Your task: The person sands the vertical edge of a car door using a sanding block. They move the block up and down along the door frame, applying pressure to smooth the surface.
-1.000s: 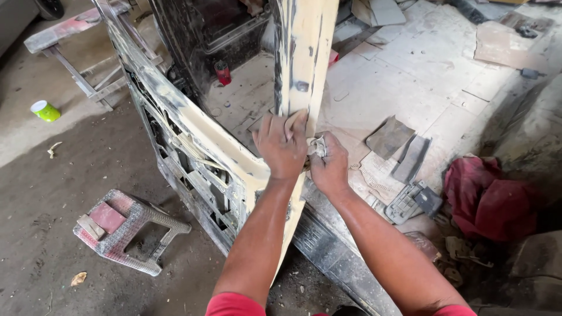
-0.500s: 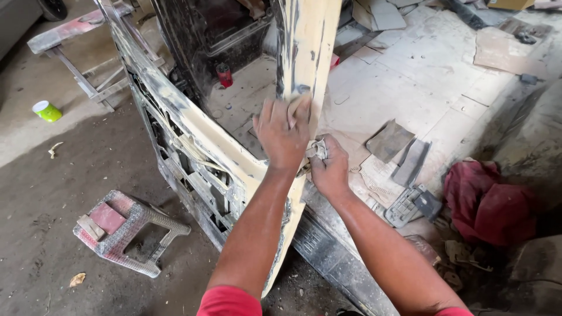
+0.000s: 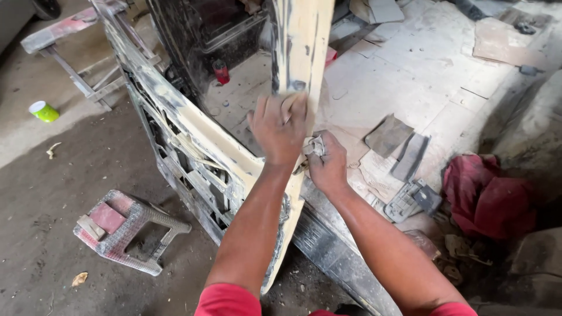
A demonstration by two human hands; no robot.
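Left hand [image 3: 280,131] lies flat on the door frame [image 3: 298,52], fingers together — filler above them patchy; right hand [image 3: 328,167] pinches crumpled sandpaper [image 3: 315,146].

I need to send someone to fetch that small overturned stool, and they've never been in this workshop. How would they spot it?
Start at the filler-coated car door standing upright in the middle. On the dark concrete floor to its left, below the green cup, lies the small plastic stool. It alone is tipped on its side, grey and dusty with a red seat.
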